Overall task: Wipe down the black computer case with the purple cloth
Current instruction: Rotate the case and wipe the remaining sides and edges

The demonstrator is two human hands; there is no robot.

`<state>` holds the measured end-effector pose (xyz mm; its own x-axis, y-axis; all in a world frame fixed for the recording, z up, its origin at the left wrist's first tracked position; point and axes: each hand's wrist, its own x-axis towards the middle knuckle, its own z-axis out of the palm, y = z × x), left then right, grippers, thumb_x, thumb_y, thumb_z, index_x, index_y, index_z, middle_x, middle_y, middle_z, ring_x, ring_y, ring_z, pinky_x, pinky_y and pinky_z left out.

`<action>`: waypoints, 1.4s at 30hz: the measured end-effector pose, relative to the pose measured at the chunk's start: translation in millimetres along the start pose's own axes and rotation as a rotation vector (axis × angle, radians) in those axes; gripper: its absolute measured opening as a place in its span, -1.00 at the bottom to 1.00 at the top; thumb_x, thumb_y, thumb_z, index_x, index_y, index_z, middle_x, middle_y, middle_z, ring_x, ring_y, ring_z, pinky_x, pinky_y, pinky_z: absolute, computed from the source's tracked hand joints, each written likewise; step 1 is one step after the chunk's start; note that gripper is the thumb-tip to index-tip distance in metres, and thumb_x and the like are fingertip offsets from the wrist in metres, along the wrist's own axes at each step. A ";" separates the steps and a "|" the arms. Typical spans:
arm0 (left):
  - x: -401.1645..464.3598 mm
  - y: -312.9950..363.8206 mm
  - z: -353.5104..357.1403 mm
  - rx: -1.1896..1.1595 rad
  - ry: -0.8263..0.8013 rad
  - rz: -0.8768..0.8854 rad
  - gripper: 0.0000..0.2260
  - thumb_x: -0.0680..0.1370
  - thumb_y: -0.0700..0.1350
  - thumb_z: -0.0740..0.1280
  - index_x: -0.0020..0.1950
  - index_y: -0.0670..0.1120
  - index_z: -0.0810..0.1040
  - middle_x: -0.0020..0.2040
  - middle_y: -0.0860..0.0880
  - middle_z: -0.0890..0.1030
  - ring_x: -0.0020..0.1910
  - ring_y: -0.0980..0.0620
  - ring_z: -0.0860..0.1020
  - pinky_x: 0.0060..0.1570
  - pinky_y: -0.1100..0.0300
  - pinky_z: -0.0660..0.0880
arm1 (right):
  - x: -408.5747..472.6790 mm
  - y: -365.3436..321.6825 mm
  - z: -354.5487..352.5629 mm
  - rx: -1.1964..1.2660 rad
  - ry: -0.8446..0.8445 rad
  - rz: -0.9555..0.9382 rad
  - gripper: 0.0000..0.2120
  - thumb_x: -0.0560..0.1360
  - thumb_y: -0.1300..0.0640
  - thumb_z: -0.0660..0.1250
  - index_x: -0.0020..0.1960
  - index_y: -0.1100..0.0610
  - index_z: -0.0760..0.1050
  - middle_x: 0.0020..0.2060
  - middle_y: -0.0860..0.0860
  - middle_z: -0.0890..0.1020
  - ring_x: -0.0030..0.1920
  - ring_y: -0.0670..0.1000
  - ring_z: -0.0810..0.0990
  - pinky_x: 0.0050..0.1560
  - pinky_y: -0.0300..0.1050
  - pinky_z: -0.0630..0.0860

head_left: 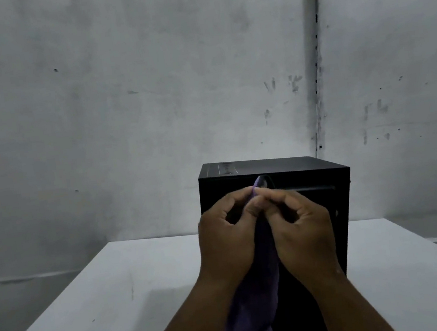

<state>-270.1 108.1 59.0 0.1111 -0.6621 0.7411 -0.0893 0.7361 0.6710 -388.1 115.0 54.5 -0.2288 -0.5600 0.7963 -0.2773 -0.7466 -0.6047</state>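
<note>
Both hands, left (225,236) and right (302,230), meet fingertip to fingertip, pinching the purple cloth (259,293) hanging toward six o'clock before the black computer case (305,179) on the desk (91,307).

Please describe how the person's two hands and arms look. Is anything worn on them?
Both are bare. The left hand and the right hand have no gloves, and no rings or watch can be seen. The forearms are uncovered down to the frame's bottom edge: no sleeves, bands or markings are in view.
</note>
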 end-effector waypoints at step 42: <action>3.7 -65.4 0.2 0.610 0.232 0.498 -0.94 0.57 -0.26 0.48 0.02 -0.20 0.73 -0.04 -0.08 0.60 -0.08 -0.02 0.57 -0.13 0.04 0.58 | 33.4 37.9 4.8 -0.792 -0.049 -0.180 -0.48 0.52 -0.15 0.26 0.47 -0.12 0.38 0.38 -0.18 0.43 0.54 -0.04 0.20 0.47 0.09 0.12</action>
<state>-264.0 57.4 17.8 0.1122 -0.1832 0.9767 -0.6975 0.6855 0.2087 -401.8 66.3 58.3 -0.0822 -0.4845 0.8709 -0.8880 -0.3610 -0.2847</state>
